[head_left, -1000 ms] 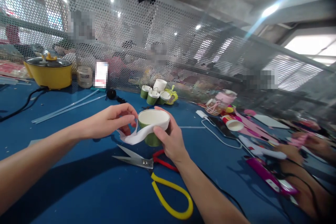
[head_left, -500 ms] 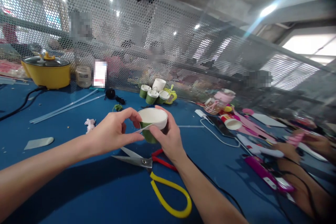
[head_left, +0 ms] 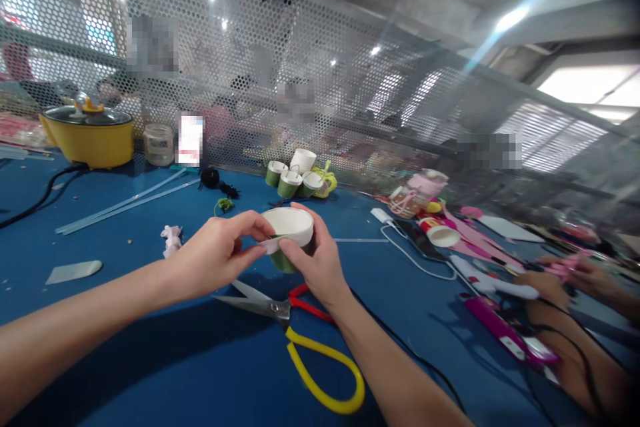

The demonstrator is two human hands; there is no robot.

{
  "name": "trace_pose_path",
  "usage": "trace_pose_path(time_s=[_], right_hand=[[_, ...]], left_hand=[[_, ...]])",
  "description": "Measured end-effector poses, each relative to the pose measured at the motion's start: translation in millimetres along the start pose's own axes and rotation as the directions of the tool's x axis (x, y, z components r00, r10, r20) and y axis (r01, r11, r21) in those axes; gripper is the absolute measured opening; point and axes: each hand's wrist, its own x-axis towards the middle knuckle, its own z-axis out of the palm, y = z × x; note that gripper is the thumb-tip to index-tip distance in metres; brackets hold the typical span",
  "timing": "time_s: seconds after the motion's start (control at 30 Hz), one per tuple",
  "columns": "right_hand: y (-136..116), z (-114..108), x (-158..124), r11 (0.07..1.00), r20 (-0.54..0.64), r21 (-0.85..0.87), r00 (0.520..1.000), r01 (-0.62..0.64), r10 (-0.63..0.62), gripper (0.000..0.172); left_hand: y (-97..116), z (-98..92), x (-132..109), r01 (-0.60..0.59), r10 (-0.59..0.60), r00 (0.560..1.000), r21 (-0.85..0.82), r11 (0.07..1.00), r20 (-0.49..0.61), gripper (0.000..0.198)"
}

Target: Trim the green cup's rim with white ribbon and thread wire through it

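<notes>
A small round cup (head_left: 290,219), white inside and green lower down, stands upright in my right hand (head_left: 323,260), whose fingers wrap its far side while the thumb presses its front. At the cup's left front, my left hand (head_left: 215,247) pinches a thin white strip (head_left: 271,244) between thumb and fingertips. The strip runs along the rim to my right thumb. Some green shows just behind the strip. Below my hands, large scissors (head_left: 277,309) with one red and one yellow handle lie with their blades apart on the blue table (head_left: 165,360).
Similar green-and-white cups (head_left: 290,183) are grouped at the back. A yellow electric pot (head_left: 93,140), a glass jar (head_left: 159,143) and a lit phone (head_left: 191,140) stand back left. On the right lie a purple glue gun (head_left: 495,327), cables, and another person's hands (head_left: 590,280) holding something pink.
The white strip now lies closer against the cup's rim, where earlier it angled away. The cup has shifted slightly left. The other person's hands have moved a little.
</notes>
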Motion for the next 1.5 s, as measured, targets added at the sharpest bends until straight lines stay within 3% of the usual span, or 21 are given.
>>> trace_pose_path(time_s=[0.17, 0.7, 0.97, 1.5], right_hand=[[3.8, 0.4, -0.3, 1.000, 0.015, 0.004, 1.000, 0.003, -0.003, 0.056], [2.4, 3.6, -3.2, 1.000, 0.026, 0.024, 1.000, -0.009, 0.008, 0.055], [-1.4, 5.0, -4.1, 0.999, 0.041, 0.045, 0.999, -0.014, 0.012, 0.054], [1.4, 6.0, -5.6, 0.974, 0.065, 0.203, 0.994, -0.101, 0.090, 0.056]], left_hand=[[-5.4, 1.1, -0.2, -0.031, 0.031, 0.999, 0.018, 0.999, -0.019, 0.019], [-2.1, 1.0, 0.0, 0.053, -0.055, 0.998, -0.047, 0.997, -0.025, 0.011], [-2.5, -0.4, 1.5, 0.035, -0.031, 0.998, 0.064, 0.997, -0.059, 0.013], [-8.0, 2.7, 1.7, -0.008, 0.016, 0.994, 0.071, 0.997, -0.112, 0.016]])
